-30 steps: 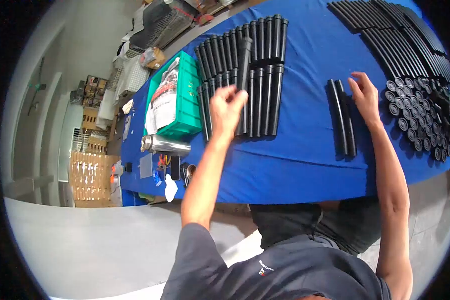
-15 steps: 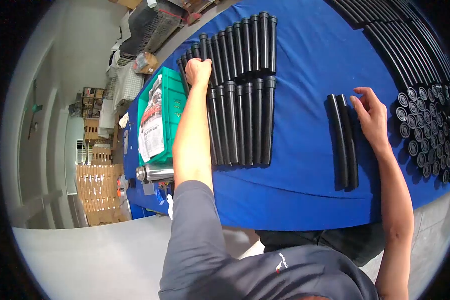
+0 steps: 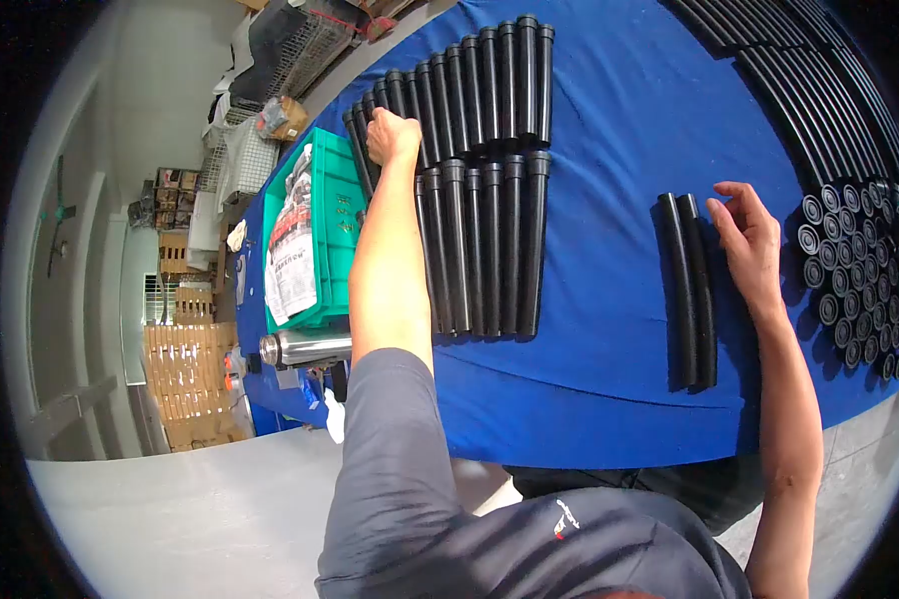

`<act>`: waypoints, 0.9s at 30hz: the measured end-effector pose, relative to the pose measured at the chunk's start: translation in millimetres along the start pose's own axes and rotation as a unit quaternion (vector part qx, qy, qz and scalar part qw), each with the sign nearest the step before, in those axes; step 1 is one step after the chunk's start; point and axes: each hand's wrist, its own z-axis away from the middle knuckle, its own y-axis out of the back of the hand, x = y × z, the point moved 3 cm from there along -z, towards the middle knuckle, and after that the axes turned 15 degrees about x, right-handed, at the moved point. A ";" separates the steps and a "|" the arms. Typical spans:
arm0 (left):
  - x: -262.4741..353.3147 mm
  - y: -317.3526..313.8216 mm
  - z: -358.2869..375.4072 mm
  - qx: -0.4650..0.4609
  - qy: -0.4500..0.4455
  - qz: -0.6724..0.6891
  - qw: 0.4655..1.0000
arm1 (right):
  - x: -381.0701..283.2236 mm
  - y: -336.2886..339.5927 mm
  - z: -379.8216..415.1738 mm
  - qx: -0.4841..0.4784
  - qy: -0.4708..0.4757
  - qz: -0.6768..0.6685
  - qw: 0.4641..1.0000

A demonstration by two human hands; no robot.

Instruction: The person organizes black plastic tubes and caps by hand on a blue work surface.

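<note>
My left hand [image 3: 394,137] is closed, reaching over the left part of the upper row of capped black tubes [image 3: 469,95]; what its fingers hold, if anything, is hidden. A lower row of black tubes [image 3: 493,250] lies just to the right of my left forearm. My right hand [image 3: 749,238] has its fingers curved and apart, with nothing between them. It is beside two uncapped black tubes [image 3: 677,290] that lie side by side on the blue cloth [image 3: 609,399].
A green crate [image 3: 338,230] with newspaper [image 3: 292,250] stands left of my left forearm, a steel flask [image 3: 305,347] below it. Many round-ended black pieces [image 3: 849,270] lie at the right, and long black tubes [image 3: 819,110] at the upper right. Cartons stand beyond the table.
The view has shifted slightly. A capped tube that stuck up above its neighbours near my left hand is now level with the row. My right hand has barely moved.
</note>
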 end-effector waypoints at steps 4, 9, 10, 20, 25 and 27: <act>-3.8 -1.2 -1.3 0.000 -0.019 0.007 1.000 | -0.8 0.5 -0.1 -0.002 -0.006 -0.012 1.000; -20.7 12.5 -6.8 0.016 -0.025 0.058 0.998 | 1.6 0.3 -0.6 -0.001 -0.018 -0.021 1.000; -28.5 14.5 -11.2 0.033 -0.039 0.067 0.996 | 1.1 0.3 -0.2 0.001 -0.015 -0.015 1.000; -133.8 156.7 106.8 0.015 -0.026 0.327 0.945 | 13.5 -1.3 -1.6 0.001 0.013 -0.031 0.999; -229.7 235.8 180.7 0.005 0.111 0.341 0.933 | 27.1 -2.2 -5.2 -0.021 0.018 -0.048 0.998; -269.6 254.4 208.0 0.025 0.164 0.309 0.937 | 27.3 -2.2 -4.8 -0.014 0.041 -0.026 0.999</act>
